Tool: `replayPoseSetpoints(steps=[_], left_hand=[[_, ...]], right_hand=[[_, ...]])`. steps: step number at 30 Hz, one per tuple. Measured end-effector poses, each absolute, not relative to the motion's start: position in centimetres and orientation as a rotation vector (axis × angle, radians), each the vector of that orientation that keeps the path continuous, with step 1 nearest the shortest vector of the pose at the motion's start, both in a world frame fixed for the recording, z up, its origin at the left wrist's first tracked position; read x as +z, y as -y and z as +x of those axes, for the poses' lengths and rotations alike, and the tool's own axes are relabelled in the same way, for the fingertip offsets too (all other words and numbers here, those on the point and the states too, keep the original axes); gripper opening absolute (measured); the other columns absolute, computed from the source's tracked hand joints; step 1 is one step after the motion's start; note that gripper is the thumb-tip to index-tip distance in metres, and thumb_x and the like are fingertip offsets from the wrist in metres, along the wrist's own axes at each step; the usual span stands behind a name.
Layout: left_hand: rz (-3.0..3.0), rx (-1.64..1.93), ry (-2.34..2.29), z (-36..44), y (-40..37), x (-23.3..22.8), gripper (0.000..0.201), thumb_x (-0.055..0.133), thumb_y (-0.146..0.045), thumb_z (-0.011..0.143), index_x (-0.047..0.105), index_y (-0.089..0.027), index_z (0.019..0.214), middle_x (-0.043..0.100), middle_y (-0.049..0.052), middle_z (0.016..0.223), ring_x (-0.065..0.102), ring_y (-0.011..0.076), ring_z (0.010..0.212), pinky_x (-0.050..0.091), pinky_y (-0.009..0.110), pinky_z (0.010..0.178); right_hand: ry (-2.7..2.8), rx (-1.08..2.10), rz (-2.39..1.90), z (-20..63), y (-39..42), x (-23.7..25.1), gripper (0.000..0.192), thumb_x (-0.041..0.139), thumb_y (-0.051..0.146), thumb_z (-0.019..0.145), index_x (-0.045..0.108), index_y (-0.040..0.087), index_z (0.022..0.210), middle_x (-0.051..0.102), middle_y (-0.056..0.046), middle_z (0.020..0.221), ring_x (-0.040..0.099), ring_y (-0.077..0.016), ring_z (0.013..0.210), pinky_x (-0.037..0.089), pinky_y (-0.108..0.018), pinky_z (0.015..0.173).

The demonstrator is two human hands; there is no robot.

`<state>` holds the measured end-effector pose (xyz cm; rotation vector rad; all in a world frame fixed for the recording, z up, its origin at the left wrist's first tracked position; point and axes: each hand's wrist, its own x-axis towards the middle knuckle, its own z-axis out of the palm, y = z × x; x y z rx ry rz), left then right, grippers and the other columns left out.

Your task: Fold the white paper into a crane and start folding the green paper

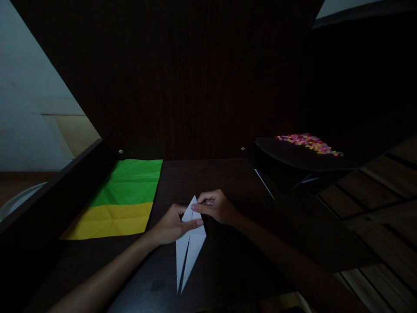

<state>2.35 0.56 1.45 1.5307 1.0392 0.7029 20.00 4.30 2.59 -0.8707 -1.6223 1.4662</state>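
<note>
While both hands sit on it, the white paper (189,243) lies flat on the dark table (234,261), already folded into a long thin kite w/ a sharp tip pointing toward the person. Left hand (171,226) presses a finger across the wide end; right hand (216,206) pinches the top corner, fingers closed on it. So lots of folds look done, but prob. more to go, as it's no finished shape yet. Off to the left of the hands lie green paper (130,182) & yellow paper (110,221), creased, opened flat.
</note>
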Motion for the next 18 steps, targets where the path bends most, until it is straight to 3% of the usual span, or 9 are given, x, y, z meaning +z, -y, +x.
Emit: replayPoseSetpoints(steps=[5,18], left_hand=[[1.469,0.674,-1.008,2.42,-0.42,1.72,0.036,0.07,-0.041,0.073,0.056,-0.012,0.057,0.047,-0.004,0.054,0.039,0.0082,0.049,0.029,0.019,0.044],[1.468,0.638,-0.982,2.5,-0.4,1.52,0.037,0.069,-0.044,0.073,0.056,-0.012,0.059,0.044,-0.004,0.053,0.037,0.0078,0.049,0.028,0.02,0.044]], right_hand=[[1.609,1.461,-0.893,19.9,-4.13,2.49,0.025,0.083,0.036,0.062,0.069,0.015,0.061,0.068,-0.001,0.062,0.06,-0.0133,0.055,0.044,-0.024,0.052],[1.615,1.427,-0.919,19.89,-4.13,1.78,0.025,0.083,0.037,0.061,0.071,0.015,0.06,0.067,-0.002,0.061,0.056,-0.012,0.052,0.038,-0.023,0.047]])
